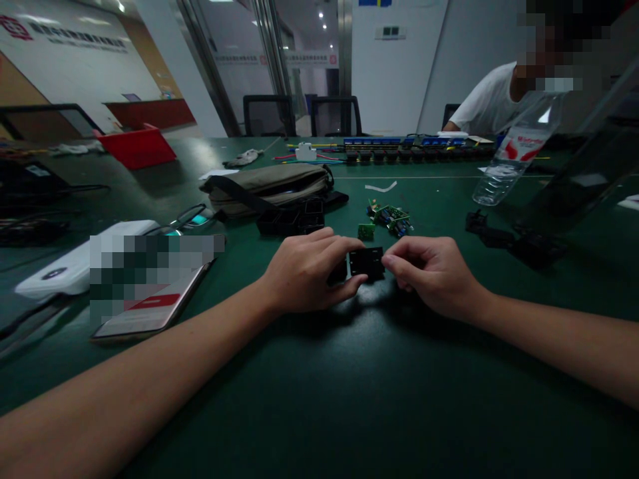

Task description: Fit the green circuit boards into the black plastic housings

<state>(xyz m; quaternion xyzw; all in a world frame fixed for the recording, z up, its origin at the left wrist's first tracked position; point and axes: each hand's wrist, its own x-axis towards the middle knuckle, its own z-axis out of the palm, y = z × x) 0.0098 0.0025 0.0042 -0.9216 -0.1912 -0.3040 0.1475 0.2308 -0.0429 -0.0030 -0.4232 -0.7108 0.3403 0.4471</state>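
Between my two hands, just above the green table (379, 399), is a small black plastic housing (367, 263) with thin slots in its face. My left hand (312, 269) grips its left side, thumb below and fingers above. At the right edge of the housing, my right hand (432, 273) pinches with thumb and forefinger; whether a small part sits in that pinch is hidden. Just beyond the housing lie a small green circuit board (366, 231) and a heap of circuit boards with components (391, 216). Several open black housings (292, 218) stand behind my left hand.
A fabric pouch (269, 186) lies behind the housings. To the left are a phone (160, 299), a white device (90, 256) and a red box (136, 146). At right stand a plastic bottle (519, 150) and black parts (516, 239). A person (492, 93) sits across the table.
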